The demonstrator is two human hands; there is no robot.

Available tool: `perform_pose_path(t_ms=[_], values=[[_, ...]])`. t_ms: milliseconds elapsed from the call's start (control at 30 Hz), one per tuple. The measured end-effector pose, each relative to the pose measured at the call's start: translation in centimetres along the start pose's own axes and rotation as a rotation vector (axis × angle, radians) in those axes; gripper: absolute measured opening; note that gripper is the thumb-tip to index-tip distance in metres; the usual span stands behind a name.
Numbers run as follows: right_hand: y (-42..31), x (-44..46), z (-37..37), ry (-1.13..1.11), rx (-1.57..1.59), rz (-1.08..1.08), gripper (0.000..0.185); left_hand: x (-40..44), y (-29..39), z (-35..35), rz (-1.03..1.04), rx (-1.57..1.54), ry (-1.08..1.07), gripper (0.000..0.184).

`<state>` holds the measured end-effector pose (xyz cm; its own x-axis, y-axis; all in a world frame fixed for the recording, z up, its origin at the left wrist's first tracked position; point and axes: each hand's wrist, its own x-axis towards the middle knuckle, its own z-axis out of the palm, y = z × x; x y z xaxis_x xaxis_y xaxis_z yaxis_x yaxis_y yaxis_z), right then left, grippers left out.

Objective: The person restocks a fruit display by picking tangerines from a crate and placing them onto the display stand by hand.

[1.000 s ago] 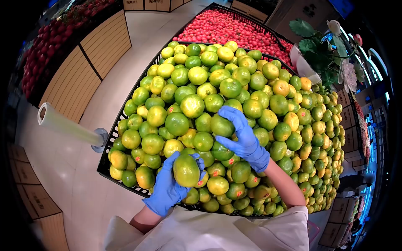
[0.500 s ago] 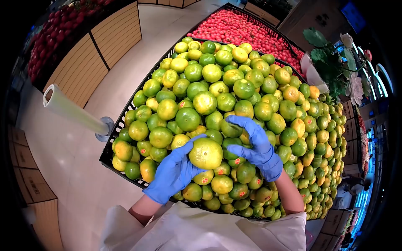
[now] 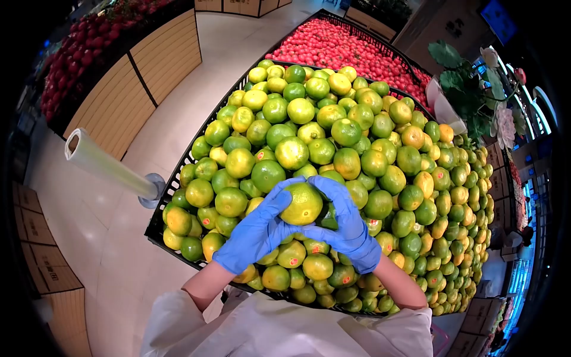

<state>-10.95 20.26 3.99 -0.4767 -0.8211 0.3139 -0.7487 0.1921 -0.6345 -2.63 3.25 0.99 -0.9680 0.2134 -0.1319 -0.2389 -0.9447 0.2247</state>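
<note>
A yellow-green mandarin (image 3: 302, 204) is held up over the heap, in front of my body. My left hand (image 3: 256, 229), in a blue glove, grips it from the left with the thumb and fingers curled round its side. From the right, my blue-gloved right hand (image 3: 348, 229) bends round the same fruit. Its fingertips meet the top edge and its thumb comes to the lower edge, with a gap at the palm where darker fruit shows. Beneath both hands lies a big pile of green and yellow mandarins (image 3: 291, 153), several with small red stickers.
A black slatted crate edge (image 3: 172, 184) borders the pile on the left. Beside it stands a plastic bag roll (image 3: 110, 163) on a post. Small red fruits (image 3: 351, 44) fill the bin behind. Potted flowers (image 3: 470, 95) stand at the right, a wood-panelled stand (image 3: 137, 77) at the left.
My right hand has moved left and closed in on the mandarin from its right side. The left hand has shifted slightly right and up with the fruit, which has turned a little.
</note>
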Motion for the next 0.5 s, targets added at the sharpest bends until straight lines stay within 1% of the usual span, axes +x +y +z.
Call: perform_pose_path(t_ms=[67, 100, 167, 200, 267, 300, 367, 400, 467, 500], values=[[0.2, -0.4, -0.4, 0.146, 0.031, 0.101, 0.073, 0.2, 1.8, 0.5, 0.215, 0.410, 0.011, 0.055], [0.7, -0.6, -0.4, 0.150, 0.032, 0.097, 0.073, 0.9, 2.8, 0.7, 0.216, 0.415, 0.010, 0.055], [2.0, -1.1, -0.1, 0.233, 0.249, 0.185, 0.066, 2.7, 5.0, 1.0, 0.409, 0.774, 0.106, 0.064], [2.2, -1.2, -0.1, 0.242, 0.222, 0.205, 0.059, 3.7, 6.0, 1.3, 0.408, 0.779, 0.103, 0.064], [2.5, -1.5, 0.2, 0.242, 0.181, 0.193, 0.058, 6.0, 8.1, 1.9, 0.452, 1.052, 0.167, 0.065], [2.6, -1.6, 0.3, 0.237, 0.138, 0.182, 0.056, 7.5, 9.0, 2.3, 0.453, 1.057, 0.161, 0.065], [2.3, -1.5, 0.4, 0.250, 0.164, 0.195, 0.054, 11.0, 10.1, 2.8, 0.542, 1.236, 0.091, 0.070], [2.2, -1.4, 0.4, 0.257, 0.193, 0.211, 0.052, 12.9, 10.7, 2.6, 0.543, 1.240, 0.083, 0.070], [1.7, -1.2, 0.1, 0.263, 0.153, 0.196, 0.051, 17.3, 11.7, 1.4, 0.962, 1.848, -0.153, 0.074], [1.5, -1.2, -0.1, 0.261, 0.115, 0.184, 0.050, 19.7, 12.3, 0.7, 0.970, 2.032, -0.185, 0.077]])
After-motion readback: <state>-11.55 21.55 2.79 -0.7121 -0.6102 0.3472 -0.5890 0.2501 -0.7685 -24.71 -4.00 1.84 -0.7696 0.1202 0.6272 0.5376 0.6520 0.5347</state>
